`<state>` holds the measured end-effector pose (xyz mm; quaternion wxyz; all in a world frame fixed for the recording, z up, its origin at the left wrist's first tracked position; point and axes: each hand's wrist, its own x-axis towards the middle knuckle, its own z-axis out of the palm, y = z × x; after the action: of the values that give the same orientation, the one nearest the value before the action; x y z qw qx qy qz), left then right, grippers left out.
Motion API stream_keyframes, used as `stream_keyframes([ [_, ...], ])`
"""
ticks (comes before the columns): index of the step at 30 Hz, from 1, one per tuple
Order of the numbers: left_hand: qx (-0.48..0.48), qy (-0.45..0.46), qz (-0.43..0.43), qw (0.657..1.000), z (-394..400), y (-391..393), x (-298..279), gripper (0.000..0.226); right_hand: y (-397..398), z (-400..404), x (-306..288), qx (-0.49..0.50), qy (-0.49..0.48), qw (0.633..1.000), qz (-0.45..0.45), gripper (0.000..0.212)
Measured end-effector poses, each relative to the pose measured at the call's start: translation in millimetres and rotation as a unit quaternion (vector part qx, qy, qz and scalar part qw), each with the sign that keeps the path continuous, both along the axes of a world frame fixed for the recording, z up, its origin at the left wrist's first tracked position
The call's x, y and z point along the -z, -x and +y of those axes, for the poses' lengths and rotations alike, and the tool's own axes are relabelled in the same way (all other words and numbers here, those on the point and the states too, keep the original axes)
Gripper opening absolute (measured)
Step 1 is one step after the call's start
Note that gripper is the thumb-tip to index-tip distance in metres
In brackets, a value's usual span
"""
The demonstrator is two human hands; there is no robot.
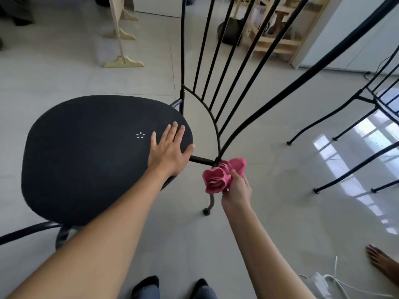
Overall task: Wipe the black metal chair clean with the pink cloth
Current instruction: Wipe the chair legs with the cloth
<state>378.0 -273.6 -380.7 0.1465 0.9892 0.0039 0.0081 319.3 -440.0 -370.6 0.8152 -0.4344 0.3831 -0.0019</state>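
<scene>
The black metal chair (86, 152) fills the left and middle of the view, with a round dark seat and a tall back of thin bars rising to the upper right. My left hand (169, 147) lies flat on the seat's right edge, fingers spread, holding nothing. My right hand (237, 190) grips the bunched pink cloth (220, 175) and presses it around the chair frame where the back post meets the rear leg, just right of the seat. The cloth hides that joint.
A second black metal chair (356, 117) stands to the right on the glossy tiled floor. Wooden stands (124, 61) are at the back left, a wooden shelf (278, 39) behind. Another person's foot (382, 262) and white cords (332, 281) lie at bottom right.
</scene>
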Motion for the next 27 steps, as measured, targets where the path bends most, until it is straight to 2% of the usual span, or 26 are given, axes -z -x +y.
stream_keyframes([
  [2, -0.001, 0.000, -0.001, 1.000, 0, 0, 0, 0.067, -10, 11, 6, -0.050, 0.017, 0.998, -0.039, 0.028],
  [6, -0.002, -0.001, -0.002, 1.000, 1, -1, 0, 0.066, -1, 23, 25, -0.150, 0.183, 0.967, -0.091, 0.053],
  [8, -0.004, -0.001, -0.003, 1.000, 1, -1, 0, 0.066, 8, 21, 32, -0.215, 0.262, 0.931, -0.135, 0.061],
  [12, 0.000, 0.001, -0.005, 1.000, 2, -1, 0, 0.066, 19, 14, 37, -0.301, 0.372, 0.863, -0.160, 0.052],
  [14, 0.003, 0.003, -0.009, 1.000, 2, 0, 0, 0.066, 16, 13, 35, -0.290, 0.420, 0.844, -0.167, 0.048],
  [16, 0.007, 0.005, -0.009, 1.000, 3, 0, 0, 0.066, 8, 13, 32, -0.258, 0.449, 0.838, -0.169, 0.034],
  [22, 0.005, 0.007, -0.018, 1.000, 3, 0, 1, 0.066, -11, 23, 40, -0.242, 0.441, 0.842, -0.194, 0.011],
  [27, 0.001, 0.002, -0.018, 1.000, 2, -2, 3, 0.068, -20, 30, 59, -0.190, 0.472, 0.829, -0.231, 0.010],
])
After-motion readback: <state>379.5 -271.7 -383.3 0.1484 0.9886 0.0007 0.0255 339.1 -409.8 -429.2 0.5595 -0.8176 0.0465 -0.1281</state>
